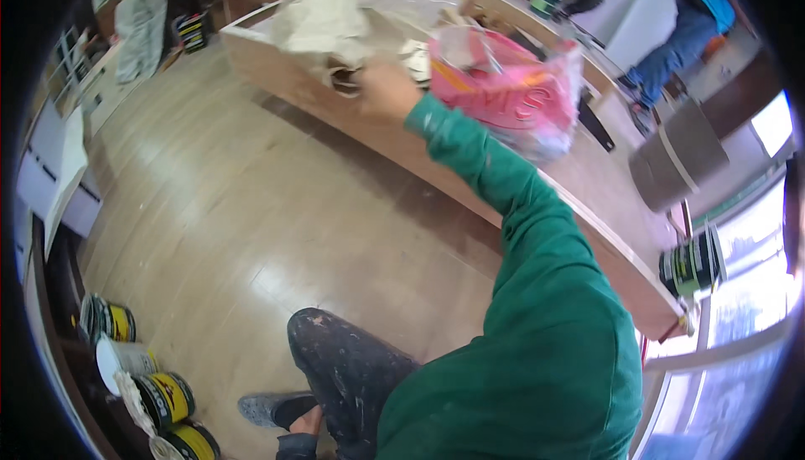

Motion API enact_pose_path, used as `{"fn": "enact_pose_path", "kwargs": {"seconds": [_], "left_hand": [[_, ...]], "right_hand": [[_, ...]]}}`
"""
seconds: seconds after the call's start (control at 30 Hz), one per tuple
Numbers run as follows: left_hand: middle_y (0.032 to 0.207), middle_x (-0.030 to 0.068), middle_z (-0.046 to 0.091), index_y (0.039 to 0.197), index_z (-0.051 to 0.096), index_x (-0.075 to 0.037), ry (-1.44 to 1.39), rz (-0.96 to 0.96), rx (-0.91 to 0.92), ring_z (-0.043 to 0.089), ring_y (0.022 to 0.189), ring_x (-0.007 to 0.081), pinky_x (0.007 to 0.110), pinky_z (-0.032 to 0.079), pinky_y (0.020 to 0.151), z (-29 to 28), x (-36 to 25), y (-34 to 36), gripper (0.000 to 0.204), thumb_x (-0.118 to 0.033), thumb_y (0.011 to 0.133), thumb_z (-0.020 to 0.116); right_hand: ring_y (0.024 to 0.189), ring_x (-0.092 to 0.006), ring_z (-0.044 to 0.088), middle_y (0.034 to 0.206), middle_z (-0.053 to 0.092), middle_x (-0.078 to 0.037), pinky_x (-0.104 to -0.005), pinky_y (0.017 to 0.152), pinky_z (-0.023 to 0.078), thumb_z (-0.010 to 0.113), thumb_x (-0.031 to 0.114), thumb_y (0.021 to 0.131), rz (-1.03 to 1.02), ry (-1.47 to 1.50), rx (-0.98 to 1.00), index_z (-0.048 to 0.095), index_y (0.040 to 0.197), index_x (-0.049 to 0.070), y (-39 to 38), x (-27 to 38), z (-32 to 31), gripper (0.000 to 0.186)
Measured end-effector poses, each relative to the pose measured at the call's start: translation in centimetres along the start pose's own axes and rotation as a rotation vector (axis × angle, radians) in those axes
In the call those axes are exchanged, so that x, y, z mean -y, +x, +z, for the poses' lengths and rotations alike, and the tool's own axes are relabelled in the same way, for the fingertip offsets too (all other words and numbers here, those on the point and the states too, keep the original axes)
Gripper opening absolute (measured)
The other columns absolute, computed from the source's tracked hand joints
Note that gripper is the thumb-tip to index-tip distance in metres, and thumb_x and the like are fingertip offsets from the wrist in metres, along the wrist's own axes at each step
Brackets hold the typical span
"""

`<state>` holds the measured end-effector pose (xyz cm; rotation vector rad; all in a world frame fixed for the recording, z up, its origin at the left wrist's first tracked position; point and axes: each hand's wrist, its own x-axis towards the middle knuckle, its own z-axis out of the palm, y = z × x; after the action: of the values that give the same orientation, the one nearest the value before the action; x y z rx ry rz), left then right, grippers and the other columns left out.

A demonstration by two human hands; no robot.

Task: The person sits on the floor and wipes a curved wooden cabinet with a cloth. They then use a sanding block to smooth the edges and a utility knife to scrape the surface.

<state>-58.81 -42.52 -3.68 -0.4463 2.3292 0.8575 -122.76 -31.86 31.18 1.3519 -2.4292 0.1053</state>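
My right hand (387, 91) reaches out in a green sleeve over the near edge of a low wooden platform (402, 151). Its curled fingers, somewhat blurred, close on the lower edge of a crumpled beige cloth (323, 25). The cloth lies bunched on the platform, with a loose fold by my fingers. Just right of my wrist sits a pink and clear plastic bag (511, 83), crumpled and partly filled; its contents cannot be made out. My left hand is out of view.
Paint buckets (165, 400) line the lower left wall. Another bucket (692, 265) stands at the platform's right end, near a brown cylinder (677, 158). A dark-handled tool (595, 127) lies beyond the bag. Two people are at the back, one in blue (683, 32). Wooden floor (226, 208) lies before me.
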Motion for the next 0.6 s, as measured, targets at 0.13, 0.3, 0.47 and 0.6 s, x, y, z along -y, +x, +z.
{"fn": "enact_pose_path", "kwargs": {"seconds": [0.13, 0.3, 0.47, 0.6], "left_hand": [[0.113, 0.0201, 0.061, 0.12, 0.053, -0.022, 0.1, -0.07, 0.001, 0.058, 0.103, 0.0422, 0.05, 0.044, 0.082, -0.2, -0.9, 0.9, 0.035, -0.041, 0.093, 0.041], [0.11, 0.0171, 0.064, 0.117, 0.058, -0.02, 0.09, 0.122, -0.2, 0.06, 0.099, 0.0392, 0.047, 0.048, 0.077, 0.0, -0.9, 1.3, 0.031, -0.034, 0.093, 0.043], [0.116, 0.0157, 0.063, 0.123, 0.055, -0.019, -0.019, 0.196, -0.19, 0.058, 0.107, 0.0365, 0.045, 0.046, 0.085, -1.1, -2.6, 1.3, 0.039, -0.041, 0.095, 0.039], [0.113, 0.0181, 0.062, 0.119, 0.055, -0.02, 0.122, 0.132, -0.168, 0.059, 0.103, 0.0396, 0.049, 0.048, 0.081, 0.5, 1.5, 2.6, 0.031, -0.039, 0.096, 0.043]], "right_hand": [[0.101, -0.0334, 0.061, 0.115, 0.061, -0.019, -0.0424, 0.085, 0.051, 0.073, 0.025, 0.072, -0.12, 0.409, -0.355, 0.068, 0.096, 0.006, -12.0, 5.9, -3.0, 0.031], [0.1, -0.0333, 0.062, 0.109, 0.063, -0.016, -0.0407, 0.084, 0.051, 0.075, 0.018, 0.072, 0.208, 0.348, -0.629, 0.065, 0.102, 0.005, -20.9, 0.9, -7.1, 0.034], [0.096, -0.0349, 0.064, 0.102, 0.065, -0.021, -0.0392, 0.083, 0.052, 0.082, 0.035, 0.066, 0.55, -0.232, -0.874, 0.046, 0.127, -0.003, -23.1, -12.7, -8.5, 0.081], [0.095, -0.0389, 0.064, 0.103, 0.065, -0.025, -0.042, 0.083, 0.052, 0.082, 0.043, 0.062, 0.728, -0.019, -0.665, 0.034, 0.133, -0.002, -20.8, -17.5, -7.4, 0.097]]}}
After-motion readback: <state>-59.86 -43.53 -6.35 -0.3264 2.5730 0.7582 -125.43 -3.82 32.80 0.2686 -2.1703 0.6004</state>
